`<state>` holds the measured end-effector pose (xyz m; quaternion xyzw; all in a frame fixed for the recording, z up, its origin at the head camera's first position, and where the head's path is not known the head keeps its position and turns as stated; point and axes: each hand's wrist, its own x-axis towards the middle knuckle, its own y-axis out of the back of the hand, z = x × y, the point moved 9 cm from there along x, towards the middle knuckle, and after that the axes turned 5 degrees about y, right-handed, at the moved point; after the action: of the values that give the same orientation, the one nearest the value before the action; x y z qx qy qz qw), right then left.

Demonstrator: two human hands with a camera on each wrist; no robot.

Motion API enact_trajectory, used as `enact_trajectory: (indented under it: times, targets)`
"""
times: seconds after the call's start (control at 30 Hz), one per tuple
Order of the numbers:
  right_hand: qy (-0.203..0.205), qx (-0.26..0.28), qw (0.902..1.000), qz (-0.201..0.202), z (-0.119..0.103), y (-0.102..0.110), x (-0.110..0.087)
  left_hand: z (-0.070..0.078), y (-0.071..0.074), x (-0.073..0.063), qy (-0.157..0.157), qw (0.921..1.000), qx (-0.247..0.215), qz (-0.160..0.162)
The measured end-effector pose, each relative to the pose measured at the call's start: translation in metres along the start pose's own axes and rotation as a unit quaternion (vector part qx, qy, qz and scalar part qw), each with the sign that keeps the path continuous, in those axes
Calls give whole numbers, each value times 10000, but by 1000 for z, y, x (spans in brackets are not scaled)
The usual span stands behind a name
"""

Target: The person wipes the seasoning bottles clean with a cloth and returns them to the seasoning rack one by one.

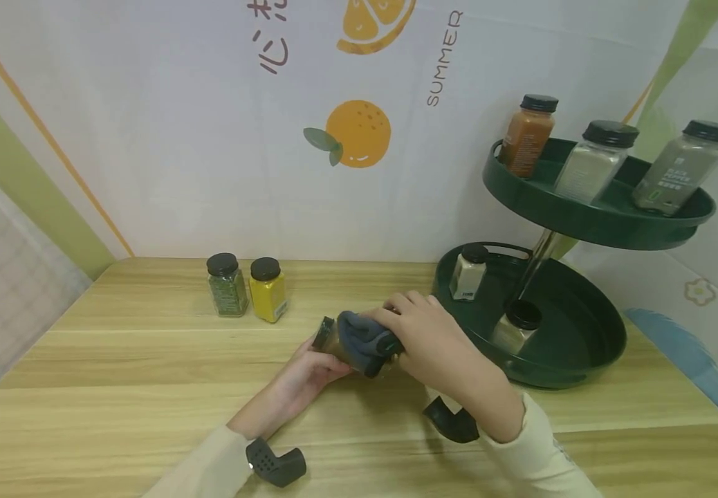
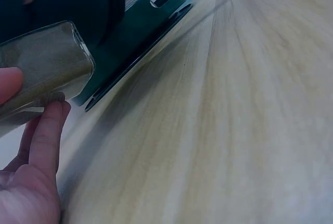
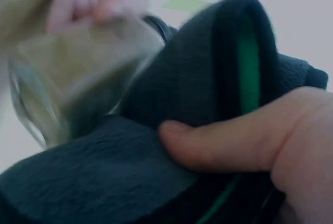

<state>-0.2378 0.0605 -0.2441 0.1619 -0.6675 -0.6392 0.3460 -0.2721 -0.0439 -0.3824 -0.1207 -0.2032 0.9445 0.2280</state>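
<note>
My left hand (image 1: 309,377) grips a clear spice jar (image 2: 47,70) with a dark lid and brownish powder inside, tilted above the table. A folded dark grey-blue cloth (image 3: 192,73) with green-edged trim is held in my right hand (image 1: 430,339), the thumb pressing on its folds in the right wrist view. In the head view the cloth lies against the jar's side and covers part of it. The jar's label cannot be read.
A green jar (image 1: 228,294) and a yellow jar (image 1: 268,294) stand at the table's back left. At right, a two-tier dark green rack has an upper tray (image 1: 602,220) with 3 jars and a lower tray (image 1: 604,346) with 2. A printed curtain (image 1: 197,138) hangs behind.
</note>
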Motion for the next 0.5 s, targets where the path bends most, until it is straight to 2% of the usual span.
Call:
enact_trajectory:
  times: [0.23, 0.37, 0.5]
  targets:
    - [55, -88, 9999, -62, -13, -13, 5, 1, 3, 0, 81, 9998, -109, 118]
    - [-127, -43, 9998, -177, -9, -12, 3, 0, 2, -1, 68, 9999, -80, 37]
    - [-398, -136, 9980, -471, 2, -13, -2, 0, 0, -1, 50, 10000, -60, -1]
